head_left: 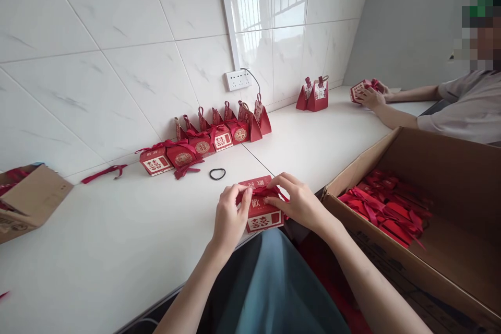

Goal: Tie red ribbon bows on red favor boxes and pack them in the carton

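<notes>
Red box (264, 221), left of the carton (366, 248), looks light, crushable, best held by its sides; our left hand (229, 214) and right hand (303, 202) pinch its ribbon (259, 191).

The left hand (230, 211) and right hand (299, 201) are bare, with slim, slightly tapering fingers and narrow wrists. The left forearm (195, 282) and right forearm (368, 266) are also bare as far as they show, slender near the wrists and broader lower down, where the picture's bottom edge cuts them off. Over the lap lies a teal garment (270, 287) of plain, smooth-looking cloth, with a rounded outline at the top. A paler blue-green band of light runs down its middle, between soft folds, and its left side deepens almost to black. Whether it is a skirt or trousers cannot be told
</notes>
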A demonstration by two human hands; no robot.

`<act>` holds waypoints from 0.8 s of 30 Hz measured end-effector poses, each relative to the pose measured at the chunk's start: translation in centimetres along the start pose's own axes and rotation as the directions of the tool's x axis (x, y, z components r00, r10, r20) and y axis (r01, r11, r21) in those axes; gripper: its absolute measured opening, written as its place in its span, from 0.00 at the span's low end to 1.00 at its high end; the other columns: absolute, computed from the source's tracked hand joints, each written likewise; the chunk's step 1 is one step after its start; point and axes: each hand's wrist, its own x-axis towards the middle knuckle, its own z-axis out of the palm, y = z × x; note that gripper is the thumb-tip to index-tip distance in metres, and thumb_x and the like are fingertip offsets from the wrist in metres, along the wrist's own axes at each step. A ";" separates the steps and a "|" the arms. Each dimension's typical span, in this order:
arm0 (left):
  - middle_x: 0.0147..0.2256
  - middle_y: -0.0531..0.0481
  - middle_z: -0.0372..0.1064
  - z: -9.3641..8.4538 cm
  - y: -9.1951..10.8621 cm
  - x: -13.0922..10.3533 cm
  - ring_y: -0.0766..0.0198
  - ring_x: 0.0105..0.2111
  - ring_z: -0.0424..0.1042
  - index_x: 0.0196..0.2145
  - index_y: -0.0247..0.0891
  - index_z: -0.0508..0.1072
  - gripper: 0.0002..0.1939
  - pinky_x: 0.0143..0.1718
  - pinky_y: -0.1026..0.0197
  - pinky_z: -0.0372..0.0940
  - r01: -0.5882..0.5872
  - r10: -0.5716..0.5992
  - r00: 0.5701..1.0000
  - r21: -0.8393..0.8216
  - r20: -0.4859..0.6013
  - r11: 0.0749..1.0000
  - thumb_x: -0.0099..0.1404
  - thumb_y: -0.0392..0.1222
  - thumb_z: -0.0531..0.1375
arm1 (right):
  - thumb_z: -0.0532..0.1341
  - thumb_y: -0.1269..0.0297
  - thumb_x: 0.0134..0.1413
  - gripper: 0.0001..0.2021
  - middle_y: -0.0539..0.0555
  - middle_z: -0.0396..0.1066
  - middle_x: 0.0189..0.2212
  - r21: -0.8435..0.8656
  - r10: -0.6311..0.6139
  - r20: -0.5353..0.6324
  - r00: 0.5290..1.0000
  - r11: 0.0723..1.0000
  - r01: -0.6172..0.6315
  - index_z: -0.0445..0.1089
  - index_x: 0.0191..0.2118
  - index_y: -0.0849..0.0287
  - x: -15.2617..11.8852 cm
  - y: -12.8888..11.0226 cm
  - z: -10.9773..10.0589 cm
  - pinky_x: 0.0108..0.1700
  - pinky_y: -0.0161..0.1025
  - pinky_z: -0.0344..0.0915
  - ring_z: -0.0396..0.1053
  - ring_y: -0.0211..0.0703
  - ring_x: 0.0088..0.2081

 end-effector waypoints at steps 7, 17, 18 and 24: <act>0.36 0.48 0.69 0.3 -0.5 0.0 0.62 0.39 0.68 0.32 0.40 0.66 0.07 0.43 0.59 0.63 -0.242 0.247 0.967 0.068 -0.063 0.968 0.67 0.41 0.51 | 0.60 0.69 0.56 0.02 0.54 0.68 0.33 -0.034 0.020 0.015 1.000 0.999 -0.020 0.67 0.32 0.58 0.2 -0.4 0.5 0.37 0.39 0.67 0.68 0.42 0.35; 0.33 0.49 0.72 0.8 -0.8 -0.8 0.60 0.36 0.69 0.34 0.41 0.68 0.07 0.42 0.57 0.62 -0.308 0.338 0.937 0.245 -0.091 0.919 0.67 0.40 0.52 | 0.57 0.69 0.58 0.04 0.54 0.68 0.34 -0.010 -0.019 0.036 0.999 1.000 0.019 0.68 0.33 0.57 0.1 -0.2 0.1 0.37 0.39 0.68 0.68 0.41 0.35; 0.34 0.49 0.73 0.9 -0.9 -0.8 0.60 0.37 0.69 0.35 0.41 0.69 0.07 0.42 0.57 0.62 -0.300 0.327 0.941 0.235 -0.089 0.925 0.67 0.40 0.52 | 0.57 0.69 0.58 0.04 0.54 0.68 0.35 -0.012 -0.027 0.041 0.999 1.000 0.027 0.68 0.33 0.57 0.2 -0.2 0.0 0.37 0.39 0.68 0.69 0.41 0.35; 0.41 0.46 0.73 0.8 -0.9 -0.7 0.58 0.45 0.69 0.31 0.41 0.68 0.07 0.49 0.53 0.61 -0.234 0.248 0.965 0.143 -0.086 0.962 0.66 0.41 0.53 | 0.55 0.69 0.59 0.06 0.54 0.68 0.36 -0.026 -0.038 0.078 0.996 0.999 0.040 0.68 0.33 0.56 0.7 -0.4 -0.7 0.36 0.38 0.68 0.69 0.40 0.34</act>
